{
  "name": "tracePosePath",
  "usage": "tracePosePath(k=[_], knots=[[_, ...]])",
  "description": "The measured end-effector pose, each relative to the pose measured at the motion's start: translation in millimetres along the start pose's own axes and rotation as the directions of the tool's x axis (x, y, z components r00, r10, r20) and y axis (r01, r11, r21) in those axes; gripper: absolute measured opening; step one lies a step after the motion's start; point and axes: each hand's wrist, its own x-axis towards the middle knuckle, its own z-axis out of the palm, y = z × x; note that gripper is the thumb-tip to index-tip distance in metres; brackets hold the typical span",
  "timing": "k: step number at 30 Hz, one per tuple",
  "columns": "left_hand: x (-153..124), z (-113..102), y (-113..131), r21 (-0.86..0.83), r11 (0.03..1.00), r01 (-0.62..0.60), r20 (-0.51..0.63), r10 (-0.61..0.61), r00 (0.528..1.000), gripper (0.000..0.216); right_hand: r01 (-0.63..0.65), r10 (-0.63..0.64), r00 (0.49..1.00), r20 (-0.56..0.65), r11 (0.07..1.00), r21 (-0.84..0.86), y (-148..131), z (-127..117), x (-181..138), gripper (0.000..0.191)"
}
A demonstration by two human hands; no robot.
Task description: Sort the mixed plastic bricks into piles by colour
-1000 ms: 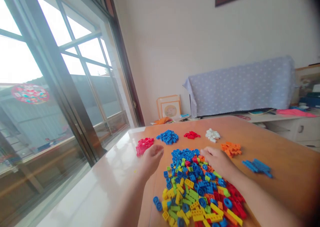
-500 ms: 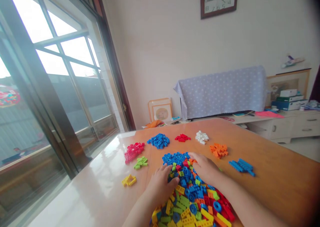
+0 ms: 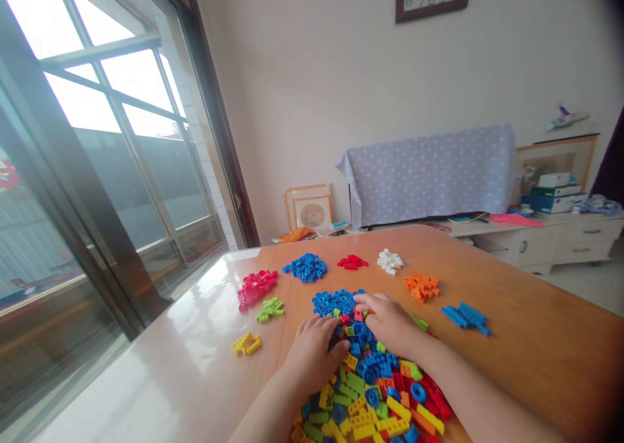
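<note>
A large mixed pile of toy building bricks [image 3: 361, 407] in yellow, green, blue, red and orange spreads over the near part of the table. My left hand [image 3: 316, 349] rests at its left edge, thumb apart from the stretched fingers, and holds nothing I can see. From the right, my right hand [image 3: 392, 325] reaches over the pile with its fingers spread. Its fingertips touch the right side of a cluster of round blue pieces [image 3: 333, 301] at the pile's far end. Part of the mixed bricks is hidden under both hands.
Around the pile on the wooden table [image 3: 526, 358] lie sorted heaps: yellow [image 3: 247, 343], light green [image 3: 270, 309], pink-red [image 3: 257, 288], blue [image 3: 305, 267], red [image 3: 352, 262], white [image 3: 390, 261], orange [image 3: 422, 286] and long blue bricks [image 3: 465, 316]. A window stands left.
My right hand has shifted left, so its fingertips now overlap the edge of the round blue pieces. My left hand stays nearly in place. The camera view has tilted slightly down.
</note>
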Motion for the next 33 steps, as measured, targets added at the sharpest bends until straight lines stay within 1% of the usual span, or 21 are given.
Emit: tracePosePath(k=[3, 6, 11, 14, 16, 20, 22, 24, 27, 30, 32, 33], knots=[[0.9, -0.8, 1.1, -0.005, 1.000, -0.010, -0.009, 0.010, 1.000, 0.046, -0.006, 0.007, 1.000, -0.027, 0.999, 0.034, -4.0, -1.2, 0.6, 0.044], [1.6, -2.0, 2.1, -0.001, 1.000, -0.008, -0.023, 0.008, 1.000, 0.045, -0.001, 0.003, 0.999, -0.041, 0.999, 0.047, -6.6, -2.1, 0.6, 0.039], [1.5, -2.7, 2.2, 0.011, 1.000, -0.014, -0.053, 0.014, 0.998, 0.042, -0.055, 0.056, 0.997, -0.056, 0.998, 0.024, -5.4, -4.2, -0.6, 0.041], [1.1, -2.9, 2.3, 0.009, 0.999, -0.031, -0.054, 0.031, 0.998, 0.042, -0.035, 0.033, 0.998, -0.048, 0.999, -0.038, -2.0, -7.4, 0.3, 0.040], [0.8, -3.3, 3.0, 0.006, 0.999, -0.043, -0.035, 0.043, 0.998, 0.044, -0.040, 0.037, 0.998, -0.051, 0.998, -0.055, 1.0, -12.3, 1.8, 0.040], [0.1, -3.5, 4.6, -0.018, 0.998, -0.062, 0.009, 0.062, 0.998, 0.048, -0.144, 0.143, 0.987, -0.067, 0.989, -0.012, 6.8, -31.5, 2.2, 0.033], [0.2, -3.4, 5.1, -0.033, 0.997, -0.067, 0.018, 0.067, 0.998, 0.049, -0.203, 0.203, 0.979, -0.031, 0.979, 0.000, 8.6, -44.1, -0.8, 0.028], [0.6, -3.3, 5.7, -0.042, 0.997, -0.065, 0.022, 0.066, 0.998, 0.050, -0.233, 0.233, 0.972, 0.044, 0.973, -0.011, 9.0, -56.0, -5.5, 0.022], [1.1, -3.9, 6.9, -0.050, 0.997, -0.060, 0.022, 0.062, 0.998, 0.054, -0.217, 0.221, 0.961, 0.168, 0.975, -0.043, 6.9, -68.4, -12.6, 0.016], [0.8, -5.2, 8.9, -0.060, 0.996, -0.070, 0.027, 0.072, 0.997, 0.062, -0.186, 0.189, 0.946, 0.262, 0.982, -0.035, 4.4, -72.7, -16.6, 0.013], [0.1, -5.9, 10.3, -0.070, 0.994, -0.080, 0.038, 0.083, 0.996, 0.069, -0.173, 0.170, 0.944, 0.282, 0.985, -0.015, 5.1, -72.7, -17.2, 0.015], [-0.3, -6.0, 10.7, -0.075, 0.993, -0.086, 0.045, 0.090, 0.995, 0.072, -0.174, 0.173, 0.948, 0.267, 0.985, -0.020, 6.9, -72.5, -17.0, 0.015]])
